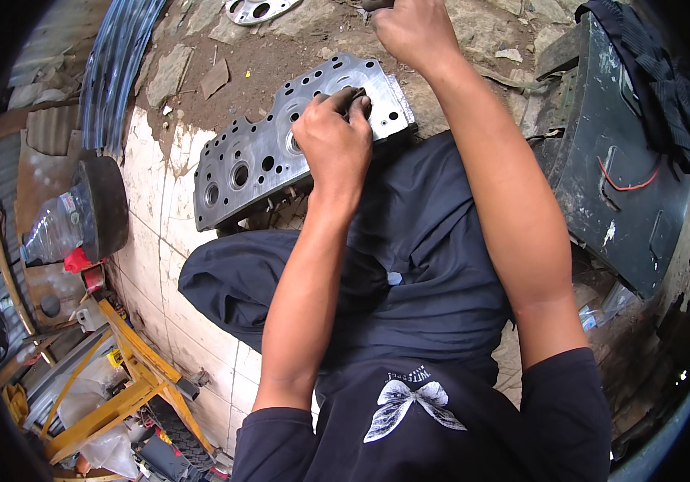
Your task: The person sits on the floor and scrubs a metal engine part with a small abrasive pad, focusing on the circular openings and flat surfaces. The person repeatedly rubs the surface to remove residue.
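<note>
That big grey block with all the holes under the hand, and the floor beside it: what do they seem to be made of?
The holed block looks like bare cast metal, dull silver-grey with machined round bores. The floor appears to be pale glazed tiles, stained, with grout lines showing; farther off it gives way to dirt.

Tiled floor [152, 193], metal cylinder head [257, 161], rubble [170, 72]

Cylinder head [261, 157] bare silver-grey; trousers [409, 265] dark navy; shirt [441, 426] navy, white butterfly print; stand [132, 377] yellow.

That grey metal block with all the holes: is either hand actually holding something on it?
The left hand presses a small dark piece under its fingertips onto the metal block. The right hand grips something mostly hidden.
</note>
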A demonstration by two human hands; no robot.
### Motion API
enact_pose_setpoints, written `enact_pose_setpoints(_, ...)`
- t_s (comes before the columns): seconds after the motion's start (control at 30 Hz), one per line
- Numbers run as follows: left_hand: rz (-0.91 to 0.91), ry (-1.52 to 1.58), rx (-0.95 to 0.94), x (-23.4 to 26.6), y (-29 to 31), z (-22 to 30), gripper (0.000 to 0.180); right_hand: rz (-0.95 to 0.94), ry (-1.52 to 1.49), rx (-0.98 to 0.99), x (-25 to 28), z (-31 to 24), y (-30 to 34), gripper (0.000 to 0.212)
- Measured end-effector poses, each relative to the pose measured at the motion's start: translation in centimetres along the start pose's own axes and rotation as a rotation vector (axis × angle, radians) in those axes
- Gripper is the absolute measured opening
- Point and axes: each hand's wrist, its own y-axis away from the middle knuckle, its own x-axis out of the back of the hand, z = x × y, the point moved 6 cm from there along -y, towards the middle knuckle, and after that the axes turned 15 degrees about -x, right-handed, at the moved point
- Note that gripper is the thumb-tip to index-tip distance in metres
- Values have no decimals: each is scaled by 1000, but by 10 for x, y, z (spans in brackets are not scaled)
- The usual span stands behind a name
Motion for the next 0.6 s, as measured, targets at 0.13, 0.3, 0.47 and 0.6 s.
enact_pose_setpoints(0.13,-26,79,73,5,13,-1,21,52,16,-5,7,1,7,30)
enact_pose_setpoints(0.3,-32,82,47,0,5,-6,22,-6,15,-83,3,-11,5,29)
enact_pose_setpoints(0.47,38,-15,1,-3,-1,-9,18,-3,69,-130,6,3,5,32)
enact_pose_setpoints(0.6,78,-55,-19,-3,0,-6,14,28,94,-168,13,5,4,32)
